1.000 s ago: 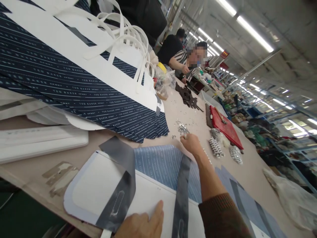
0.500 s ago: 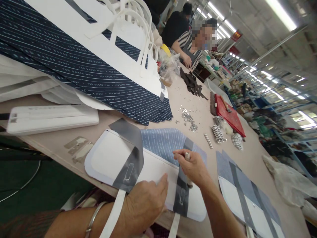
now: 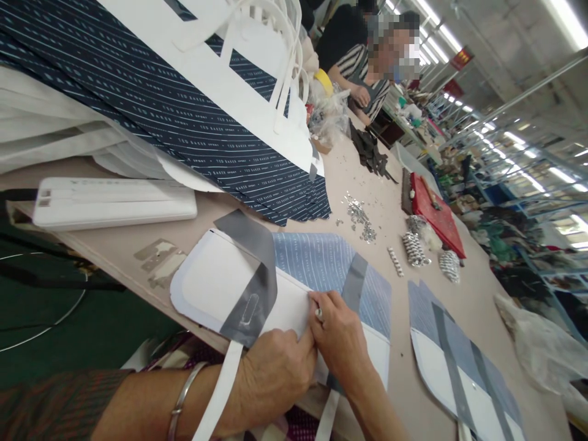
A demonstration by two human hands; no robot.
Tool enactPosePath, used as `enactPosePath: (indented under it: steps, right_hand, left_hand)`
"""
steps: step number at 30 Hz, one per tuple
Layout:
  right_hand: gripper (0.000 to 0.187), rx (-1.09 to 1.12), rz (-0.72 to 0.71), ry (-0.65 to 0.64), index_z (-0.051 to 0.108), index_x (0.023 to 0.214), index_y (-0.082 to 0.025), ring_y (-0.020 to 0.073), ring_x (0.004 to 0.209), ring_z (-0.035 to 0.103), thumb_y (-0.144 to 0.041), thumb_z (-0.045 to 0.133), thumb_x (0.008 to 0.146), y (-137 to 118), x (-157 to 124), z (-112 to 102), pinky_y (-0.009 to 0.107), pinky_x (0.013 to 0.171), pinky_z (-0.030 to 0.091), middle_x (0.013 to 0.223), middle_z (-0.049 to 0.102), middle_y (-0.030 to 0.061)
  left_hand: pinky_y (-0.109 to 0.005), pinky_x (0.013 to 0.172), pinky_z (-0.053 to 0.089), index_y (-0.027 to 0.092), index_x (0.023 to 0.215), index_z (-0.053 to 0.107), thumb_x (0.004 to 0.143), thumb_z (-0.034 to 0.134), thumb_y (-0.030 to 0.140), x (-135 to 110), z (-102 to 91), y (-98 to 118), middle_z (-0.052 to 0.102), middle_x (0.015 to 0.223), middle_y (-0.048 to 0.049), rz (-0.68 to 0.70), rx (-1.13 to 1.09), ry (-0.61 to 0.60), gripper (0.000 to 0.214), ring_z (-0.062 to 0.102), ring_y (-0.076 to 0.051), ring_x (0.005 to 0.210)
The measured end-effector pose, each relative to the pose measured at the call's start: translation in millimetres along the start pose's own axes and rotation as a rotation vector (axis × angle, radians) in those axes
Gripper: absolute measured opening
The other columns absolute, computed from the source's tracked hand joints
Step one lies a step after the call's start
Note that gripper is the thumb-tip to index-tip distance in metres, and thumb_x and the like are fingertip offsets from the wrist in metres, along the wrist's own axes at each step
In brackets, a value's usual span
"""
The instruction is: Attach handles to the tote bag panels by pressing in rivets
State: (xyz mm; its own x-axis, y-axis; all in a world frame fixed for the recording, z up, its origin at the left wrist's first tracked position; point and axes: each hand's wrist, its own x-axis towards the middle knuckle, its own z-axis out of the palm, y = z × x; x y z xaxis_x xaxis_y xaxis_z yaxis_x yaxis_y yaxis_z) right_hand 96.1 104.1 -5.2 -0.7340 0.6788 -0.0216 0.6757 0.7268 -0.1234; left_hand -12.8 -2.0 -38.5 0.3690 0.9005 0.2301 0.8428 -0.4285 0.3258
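Observation:
A flat bag panel (image 3: 215,288) lies at the near table edge, white at the front, light blue striped behind, crossed by two grey straps (image 3: 257,269). My left hand (image 3: 271,373), with a metal bangle on the wrist, rests on the panel's near edge with its fingers curled against it. My right hand (image 3: 337,334) is closed in a pinch on a small silver metal piece (image 3: 318,313), held against the panel where the second grey strap crosses it. The two hands touch each other.
A stack of dark navy striped panels (image 3: 160,116) with white handles fills the far left. A white flat box (image 3: 114,202) lies near it. Loose metal parts (image 3: 362,223), silver strips (image 3: 413,248), a red tray (image 3: 436,214) and a second panel (image 3: 459,367) lie to the right. A seated person (image 3: 367,79) works farther along.
My right hand came back from the pile of metal parts with a small silver piece and now presses it on the panel beside my left hand. The view swung down and left.

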Motion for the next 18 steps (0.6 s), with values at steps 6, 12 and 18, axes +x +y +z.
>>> enactPosePath:
  steps: [6,12,18]
  right_hand:
    - [0.025,-0.047,-0.033,0.027,0.066,0.107,-0.015,0.0189,0.078,0.067,-0.017,0.043,0.095,1,0,5,0.027,0.068,0.053,0.090,0.067,0.0089]
    - [0.027,-0.036,-0.015,0.080,0.067,0.103,-0.017,0.0179,0.078,0.067,-0.021,0.041,0.098,-1,-3,11,0.026,0.067,0.052,0.097,0.067,0.0100]
    - [0.027,0.071,0.066,-0.005,0.070,0.111,-0.019,0.0186,0.080,0.068,-0.026,0.047,0.098,6,2,6,0.029,0.073,0.052,0.097,0.067,0.0084]
  left_hand:
    - [-0.035,0.040,0.036,0.012,0.101,0.064,0.092,0.055,0.025,-1,2.5,0,0.065,0.090,-0.0074,0.010,-0.021,-0.007,0.018,0.058,-0.020,0.063]
    - [-0.037,0.042,0.034,0.015,0.099,0.059,0.093,0.049,0.017,-17,-6.1,-1,0.063,0.088,-0.0038,0.068,-0.065,0.057,0.012,0.055,-0.019,0.059]
    - [-0.034,0.047,0.037,0.015,0.092,0.059,0.091,0.054,0.019,-39,-27.1,-3,0.059,0.074,0.0002,0.367,-0.268,0.055,0.006,0.049,-0.014,0.058]
